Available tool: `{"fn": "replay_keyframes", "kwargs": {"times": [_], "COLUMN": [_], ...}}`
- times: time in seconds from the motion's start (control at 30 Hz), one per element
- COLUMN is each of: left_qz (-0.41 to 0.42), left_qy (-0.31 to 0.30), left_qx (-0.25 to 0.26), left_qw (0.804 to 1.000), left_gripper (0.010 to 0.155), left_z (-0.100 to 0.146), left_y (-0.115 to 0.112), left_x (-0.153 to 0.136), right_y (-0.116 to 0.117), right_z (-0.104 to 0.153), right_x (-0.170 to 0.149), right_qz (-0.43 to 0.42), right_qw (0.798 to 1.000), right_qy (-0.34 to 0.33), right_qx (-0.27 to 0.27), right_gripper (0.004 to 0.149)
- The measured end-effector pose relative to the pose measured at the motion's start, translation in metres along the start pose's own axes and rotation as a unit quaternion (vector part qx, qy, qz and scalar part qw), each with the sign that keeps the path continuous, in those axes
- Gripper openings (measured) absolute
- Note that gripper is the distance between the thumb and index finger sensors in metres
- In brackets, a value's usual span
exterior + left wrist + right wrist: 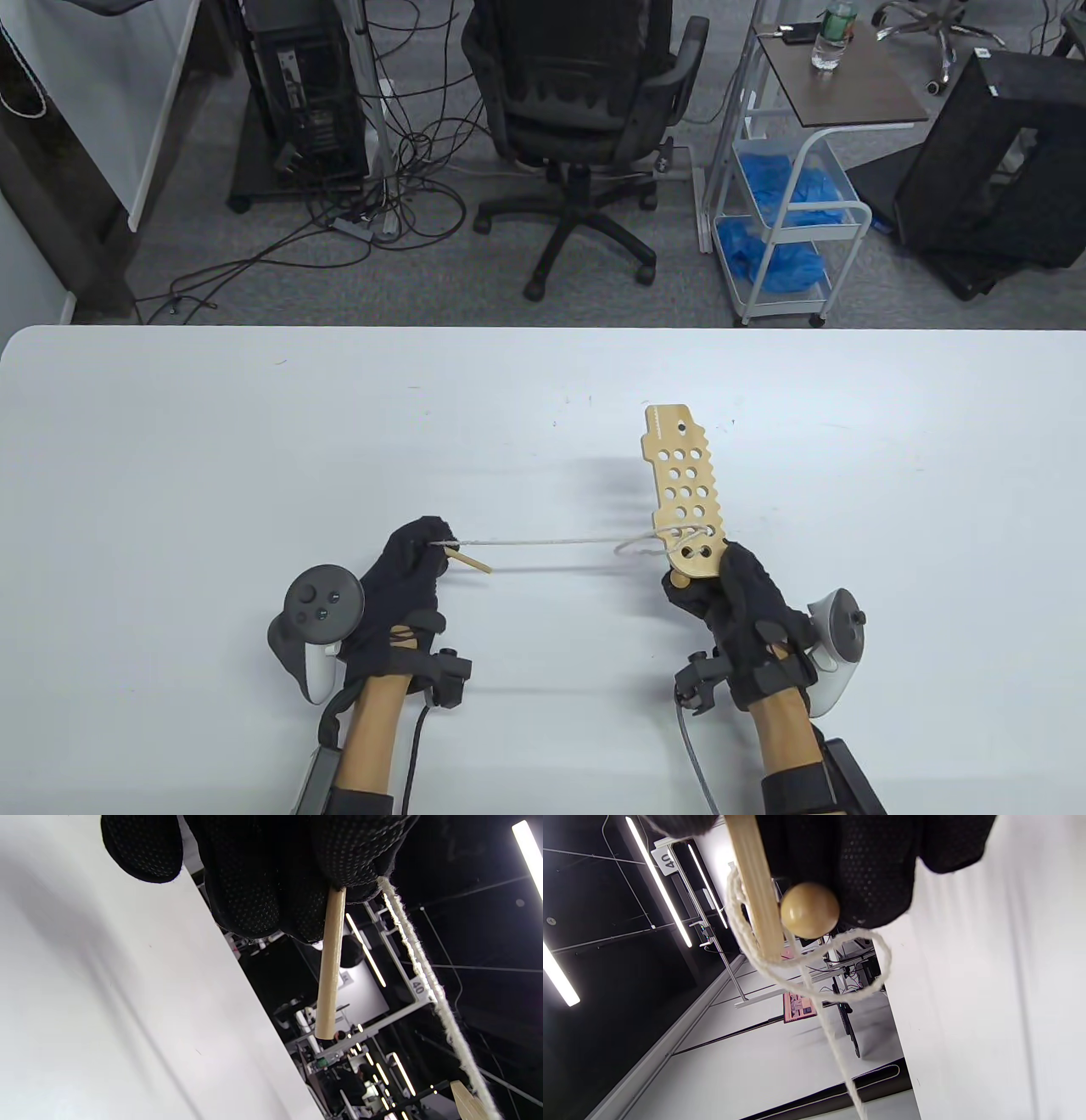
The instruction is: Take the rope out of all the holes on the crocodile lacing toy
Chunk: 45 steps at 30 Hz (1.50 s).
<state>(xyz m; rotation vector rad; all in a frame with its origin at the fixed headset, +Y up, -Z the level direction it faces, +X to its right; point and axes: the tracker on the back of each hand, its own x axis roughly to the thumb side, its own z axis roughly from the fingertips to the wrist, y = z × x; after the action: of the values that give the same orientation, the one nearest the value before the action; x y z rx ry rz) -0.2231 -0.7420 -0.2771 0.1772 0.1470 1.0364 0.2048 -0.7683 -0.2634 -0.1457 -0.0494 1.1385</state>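
The wooden crocodile lacing toy [685, 488] is a flat board with several holes, held above the white table [254, 441] by my right hand [730, 586], which grips its near end. The board [755, 887] shows edge-on in the right wrist view, with a wooden ball [809, 910] beside it. A white rope [543, 540] runs taut from the holes nearest that end to my left hand [416, 552], with a small loop [645, 543] at the board. My left hand pinches the rope [424, 971] and its wooden needle [330, 967], which sticks out to the right [471, 561].
The table's far edge runs across the middle of the table view. Beyond it on the floor stand an office chair [585, 110], a white cart [789, 212] with blue bags, a computer tower [305, 85] with cables, and a black box [1010, 161].
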Motion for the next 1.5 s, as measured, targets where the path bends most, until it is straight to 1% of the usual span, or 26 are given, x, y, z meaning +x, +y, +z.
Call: {"fn": "replay_keyframes", "kwargs": {"times": [0.23, 0.53, 0.73, 1.17, 1.5], "left_qz": [0.029, 0.050, 0.073, 0.130, 0.170], "left_qy": [0.025, 0.039, 0.051, 0.084, 0.104], "left_qx": [0.014, 0.028, 0.031, 0.038, 0.049], "left_qw": [0.999, 0.998, 0.996, 0.987, 0.979], "left_gripper": [0.043, 0.043, 0.043, 0.043, 0.043], "left_z": [-0.001, -0.002, -0.002, -0.002, -0.001], "left_y": [0.007, 0.013, 0.016, 0.022, 0.028], "left_x": [-0.009, -0.013, -0.017, -0.028, -0.035], "right_y": [-0.011, -0.020, -0.028, -0.043, -0.049], "right_z": [-0.001, -0.003, -0.003, -0.003, -0.002], "right_x": [0.003, 0.004, 0.007, 0.005, 0.005], "right_qz": [-0.005, -0.010, -0.006, -0.065, -0.071], "right_qw": [1.000, 0.999, 0.998, 0.993, 0.991], "right_qy": [-0.008, -0.014, -0.026, -0.026, -0.023], "right_qx": [-0.024, -0.038, -0.061, -0.098, -0.109], "right_gripper": [0.052, 0.053, 0.053, 0.054, 0.054]}}
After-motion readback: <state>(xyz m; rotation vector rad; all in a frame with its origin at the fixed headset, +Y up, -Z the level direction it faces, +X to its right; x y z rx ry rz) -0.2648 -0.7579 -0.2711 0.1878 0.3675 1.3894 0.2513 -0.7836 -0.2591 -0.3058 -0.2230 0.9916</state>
